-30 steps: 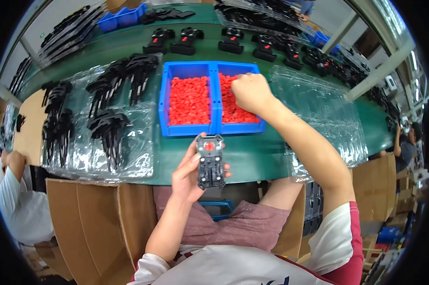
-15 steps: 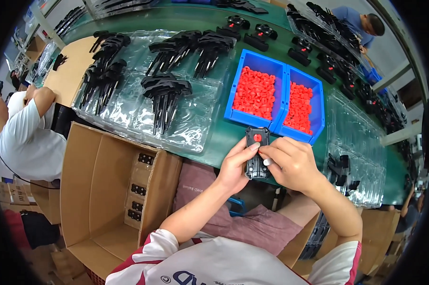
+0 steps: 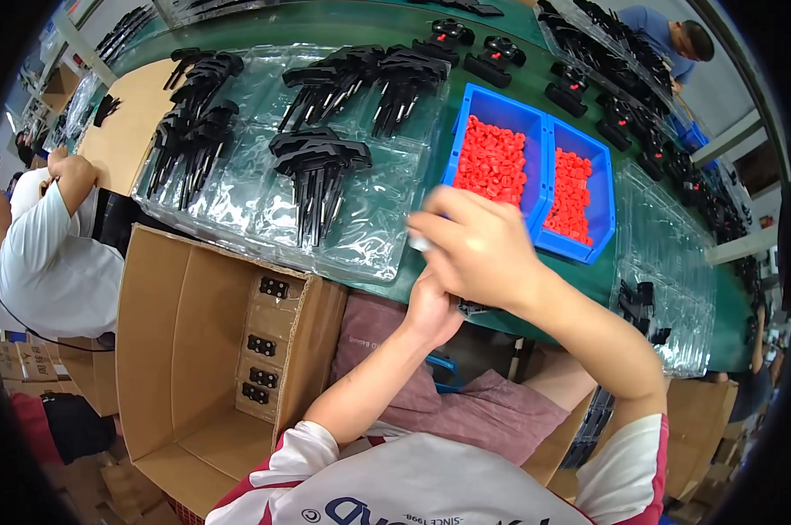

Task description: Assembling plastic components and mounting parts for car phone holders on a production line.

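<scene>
My left hand (image 3: 433, 312) is closed around a black plastic part (image 3: 472, 307), just in front of the table's near edge. Most of that part is hidden; only a dark sliver shows beside the fingers. Over it passes my right hand (image 3: 483, 249), blurred by motion, with a white covering (image 3: 421, 243) on one fingertip. Whether the right fingers hold anything cannot be made out. Behind my right hand stand two joined blue bins (image 3: 546, 175), filled with small red plastic pieces (image 3: 492, 160).
Clear plastic trays (image 3: 382, 210) with clusters of black parts (image 3: 321, 162) cover the table to the left. An open cardboard box (image 3: 164, 324) stands at my left. Black assemblies with red pieces (image 3: 496, 59) line the back. Other people sit left and far right.
My right hand has lifted off the black part and moved left and up, now crossing over my left hand. The part and its red piece, visible before, are now mostly covered. The view has shifted slightly.
</scene>
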